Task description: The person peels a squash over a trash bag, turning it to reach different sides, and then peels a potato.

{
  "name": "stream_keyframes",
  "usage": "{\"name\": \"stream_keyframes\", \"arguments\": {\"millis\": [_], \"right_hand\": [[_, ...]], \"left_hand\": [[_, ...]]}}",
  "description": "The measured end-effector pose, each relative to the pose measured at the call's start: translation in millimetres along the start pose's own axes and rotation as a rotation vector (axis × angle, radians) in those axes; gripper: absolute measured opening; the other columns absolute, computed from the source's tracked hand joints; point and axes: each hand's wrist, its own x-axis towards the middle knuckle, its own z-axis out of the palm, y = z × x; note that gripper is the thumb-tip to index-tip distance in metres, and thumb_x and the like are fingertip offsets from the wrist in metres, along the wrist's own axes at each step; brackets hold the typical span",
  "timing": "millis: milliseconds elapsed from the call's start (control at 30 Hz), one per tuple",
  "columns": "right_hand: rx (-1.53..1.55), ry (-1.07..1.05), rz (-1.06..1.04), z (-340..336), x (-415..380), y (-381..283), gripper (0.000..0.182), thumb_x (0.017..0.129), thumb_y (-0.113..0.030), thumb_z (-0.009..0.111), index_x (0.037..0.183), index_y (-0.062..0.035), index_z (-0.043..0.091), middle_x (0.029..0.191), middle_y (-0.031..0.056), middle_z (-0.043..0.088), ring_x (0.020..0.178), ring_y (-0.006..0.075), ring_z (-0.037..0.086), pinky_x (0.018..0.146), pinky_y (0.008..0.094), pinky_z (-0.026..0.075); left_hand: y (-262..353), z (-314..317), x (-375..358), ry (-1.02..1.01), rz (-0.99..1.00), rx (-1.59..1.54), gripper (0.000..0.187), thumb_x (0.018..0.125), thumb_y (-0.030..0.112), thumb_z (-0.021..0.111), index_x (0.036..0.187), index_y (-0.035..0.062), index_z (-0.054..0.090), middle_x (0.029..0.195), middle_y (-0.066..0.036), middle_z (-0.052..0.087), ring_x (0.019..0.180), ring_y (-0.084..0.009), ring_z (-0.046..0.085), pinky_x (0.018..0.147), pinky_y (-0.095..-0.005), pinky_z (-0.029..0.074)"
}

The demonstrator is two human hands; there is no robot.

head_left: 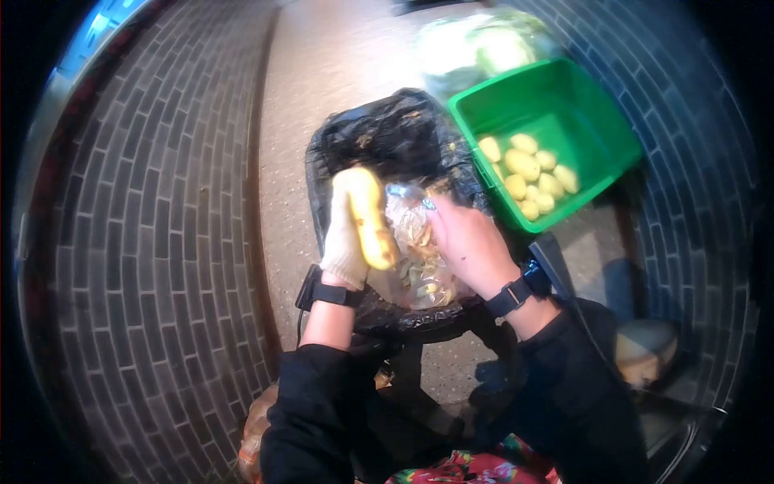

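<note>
My left hand, in a pale knit glove, is closed around a long, knobbly potato with yellow peeled flesh. Just right of the potato, my bare right hand grips a small peeler with blue parts, blurred and partly hidden by the fingers. A small gap separates the peeler from the potato. Both hands are above a bin lined with a black plastic bag. Inside it lie peelings and crumpled clear plastic.
To the right, a green tub holds several peeled potatoes. Behind it sits a clear bag of pale green vegetables, possibly cabbages. Brick-patterned walls rise on both sides of the speckled floor.
</note>
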Motion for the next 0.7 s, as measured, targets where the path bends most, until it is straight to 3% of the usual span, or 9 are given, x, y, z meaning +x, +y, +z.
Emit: {"name": "stream_keyframes", "arguments": {"millis": [167,333,400,433,533,700], "right_hand": [[-0.045,0.023,0.018,0.8,8.5,2.3,0.020,0.099,-0.022,0.051,0.105,-0.0032,0.057,0.082,0.0218,0.066,0.079,0.0418,0.065,0.069,0.0521,0.050],[-0.148,-0.036,0.020,22.8,1.1,-2.8,0.019,0.098,-0.020,0.052,0.101,-0.0020,0.057,0.080,0.0223,0.066,0.077,0.0402,0.066,0.069,0.0508,0.052],[-0.175,-0.013,-0.056,31.6,-7.6,-5.5,0.019,0.098,-0.019,0.052,0.100,-0.0012,0.057,0.076,0.0219,0.065,0.074,0.0395,0.067,0.067,0.0494,0.052],[-0.162,-0.173,0.030,24.7,-10.4,-18.0,0.018,0.098,-0.018,0.051,0.100,-0.0011,0.057,0.072,0.0207,0.065,0.071,0.0386,0.067,0.065,0.0484,0.052],[-0.068,-0.202,0.017,33.2,-23.0,-20.3,0.018,0.099,-0.018,0.051,0.101,-0.0013,0.057,0.069,0.0197,0.064,0.071,0.0385,0.067,0.065,0.0486,0.052],[-0.032,-0.188,-0.045,31.1,-27.6,-20.3,0.018,0.099,-0.018,0.052,0.103,-0.0005,0.057,0.072,0.0196,0.065,0.071,0.0380,0.067,0.064,0.0483,0.052]], "left_hand": [[-21.4,21.5,-11.0,-0.064,0.056,0.196,0.057,0.098,0.063,0.044,0.112,0.0112,0.063,0.087,-0.003,0.065,0.069,-0.0145,0.062,0.059,-0.0279,0.053],[-32.9,-2.7,11.6,-0.014,0.385,0.478,0.051,0.101,0.057,0.044,0.116,0.0109,0.059,0.091,-0.004,0.065,0.073,-0.0148,0.062,0.060,-0.0272,0.052],[-41.3,-26.0,28.9,0.058,0.316,0.429,0.050,0.101,0.057,0.044,0.115,0.0115,0.060,0.093,-0.005,0.064,0.075,-0.0159,0.062,0.061,-0.0284,0.052],[-40.1,-29.6,31.6,0.125,0.244,0.378,0.050,0.100,0.058,0.045,0.114,0.0120,0.060,0.094,-0.006,0.064,0.076,-0.0170,0.062,0.062,-0.0296,0.053],[-29.3,-32.3,32.7,0.155,0.284,0.258,0.050,0.100,0.059,0.045,0.113,0.0128,0.060,0.096,-0.007,0.064,0.077,-0.0193,0.062,0.064,-0.0333,0.054],[-15.7,-25.7,18.8,0.174,0.169,0.055,0.053,0.098,0.062,0.045,0.113,0.0131,0.059,0.096,-0.006,0.064,0.081,-0.0214,0.063,0.067,-0.0357,0.055]]}}
